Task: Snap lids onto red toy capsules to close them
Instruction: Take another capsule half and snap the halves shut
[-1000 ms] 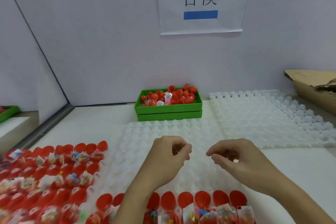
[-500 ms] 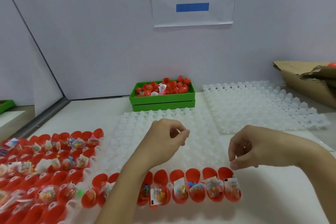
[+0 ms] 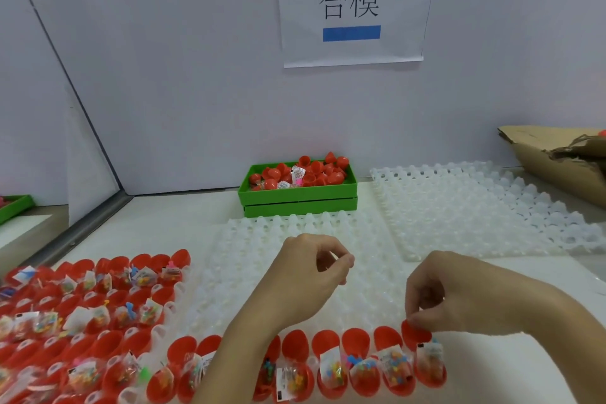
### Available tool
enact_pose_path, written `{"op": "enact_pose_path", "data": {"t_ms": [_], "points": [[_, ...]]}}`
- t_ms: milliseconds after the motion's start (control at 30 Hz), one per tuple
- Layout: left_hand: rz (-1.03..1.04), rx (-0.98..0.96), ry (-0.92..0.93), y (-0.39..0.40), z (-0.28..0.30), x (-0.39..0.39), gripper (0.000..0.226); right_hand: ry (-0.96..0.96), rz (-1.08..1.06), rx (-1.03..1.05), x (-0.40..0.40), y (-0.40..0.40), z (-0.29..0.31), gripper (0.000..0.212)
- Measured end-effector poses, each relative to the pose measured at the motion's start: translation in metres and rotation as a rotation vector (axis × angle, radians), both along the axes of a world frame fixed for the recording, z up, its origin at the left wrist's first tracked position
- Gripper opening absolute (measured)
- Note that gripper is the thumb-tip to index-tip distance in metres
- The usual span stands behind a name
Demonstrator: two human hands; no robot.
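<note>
1. A near row of open red capsules point(image 3: 360, 367) lies at the front edge of the white tray point(image 3: 295, 272), each with its long axis running front to back and its lid point(image 3: 414, 334) hinged away; about eight show.
2. The right hand point(image 3: 459, 295) pinches the rightmost lid.
3. The left hand point(image 3: 308, 275), apart, hovers curled, holding nothing visible.
4. Two green trays point(image 3: 298, 200), stacked, hold loose capsules at the back.

Bright, even, shadowless light; soft blur, wide-angle edge bending.
</note>
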State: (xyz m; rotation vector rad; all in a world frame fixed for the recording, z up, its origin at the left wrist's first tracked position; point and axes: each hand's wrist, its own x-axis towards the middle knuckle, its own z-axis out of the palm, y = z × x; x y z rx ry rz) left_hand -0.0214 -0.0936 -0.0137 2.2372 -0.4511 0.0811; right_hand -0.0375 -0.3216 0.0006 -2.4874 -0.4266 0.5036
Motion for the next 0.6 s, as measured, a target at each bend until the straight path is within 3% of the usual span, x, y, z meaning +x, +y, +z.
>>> {"op": "enact_pose_path", "data": {"t_ms": [233, 400, 533, 600], "points": [[-0.1, -0.027, 0.027, -0.007, -0.003, -0.002, 0.018, -0.207, -0.169, 0.119, 0.003, 0.001, 0.0, 0.019], [-0.148, -0.021, 0.092, -0.019, -0.002, -0.009, 0.062, -0.308, -0.331, 0.23, 0.007, 0.005, 0.001, 0.022], [-0.15, 0.049, 0.137, -0.023, -0.004, -0.012, 0.062, -0.299, -0.44, 0.285, 0.008, 0.011, -0.003, 0.023], [-0.102, 0.018, 0.08, -0.026, -0.006, -0.012, 0.047, -0.309, -0.485, 0.297, 0.009, 0.014, -0.006, 0.026]]}}
